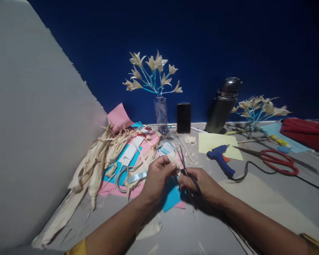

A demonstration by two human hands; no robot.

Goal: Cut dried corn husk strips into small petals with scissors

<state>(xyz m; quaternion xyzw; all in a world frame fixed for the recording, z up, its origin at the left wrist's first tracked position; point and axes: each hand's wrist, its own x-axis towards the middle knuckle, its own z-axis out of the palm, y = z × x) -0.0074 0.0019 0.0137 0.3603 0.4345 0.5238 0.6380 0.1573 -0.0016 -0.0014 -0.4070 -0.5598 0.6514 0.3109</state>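
Pinched between the fingers of my left hand [159,175] is a small pale piece of corn husk [172,158]. My right hand [199,182] grips a pair of dark-handled scissors [184,161], whose blades point up and away beside the husk piece. Both hands meet close together above the table. Whether the blades touch the husk I cannot tell. Beneath them lie blue paper [171,196] and pink paper. A pale ribbon strip [136,177] lies just left of my left hand.
Dried corn husks [98,163] heap up at left. Behind stand a glass bottle [161,113] of husk flowers [155,67], a phone [184,118] and a flask [222,106]. At right lie a blue glue gun [221,157] with its cord and red-handled scissors [279,161].
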